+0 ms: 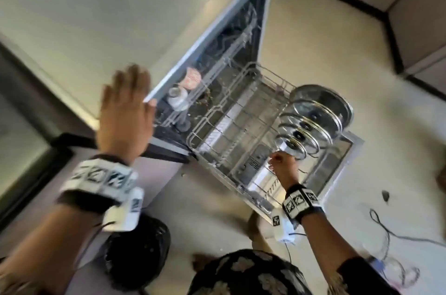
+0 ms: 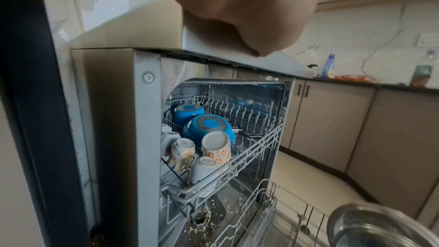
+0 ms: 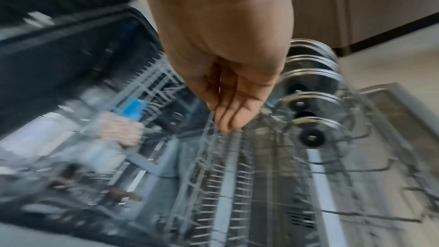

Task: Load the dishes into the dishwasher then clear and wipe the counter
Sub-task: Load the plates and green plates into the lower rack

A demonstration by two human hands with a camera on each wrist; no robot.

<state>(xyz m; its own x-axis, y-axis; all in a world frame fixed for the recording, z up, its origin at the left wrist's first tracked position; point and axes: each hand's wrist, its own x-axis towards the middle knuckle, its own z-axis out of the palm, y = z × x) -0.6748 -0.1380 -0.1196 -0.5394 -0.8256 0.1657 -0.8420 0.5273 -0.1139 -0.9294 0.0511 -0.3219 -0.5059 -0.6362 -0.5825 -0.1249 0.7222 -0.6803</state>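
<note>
The dishwasher (image 2: 145, 119) stands open with its lower rack (image 1: 193, 136) pulled out over the dropped door (image 1: 347, 157). Several glass lids (image 1: 301, 130) stand on edge in that rack, with a steel pot (image 1: 323, 101) behind them. My right hand (image 1: 281, 162) hangs over the rack beside the nearest lid. In the right wrist view its fingers (image 3: 228, 119) point down, close together, and grip nothing. My left hand (image 1: 125, 92) is raised flat with straight fingers by the counter edge above the dishwasher. The upper rack (image 2: 237, 162) holds blue pans (image 2: 206, 127) and upturned mugs (image 2: 216, 147).
Food scraps lie round the drain (image 2: 202, 219) on the dishwasher floor. Bottles (image 2: 330, 67) stand on the dark counter at the far right, above beige cabinets (image 2: 332, 119). A black bag (image 1: 137, 246) sits by my feet, and a cable (image 1: 386, 229) lies on the floor.
</note>
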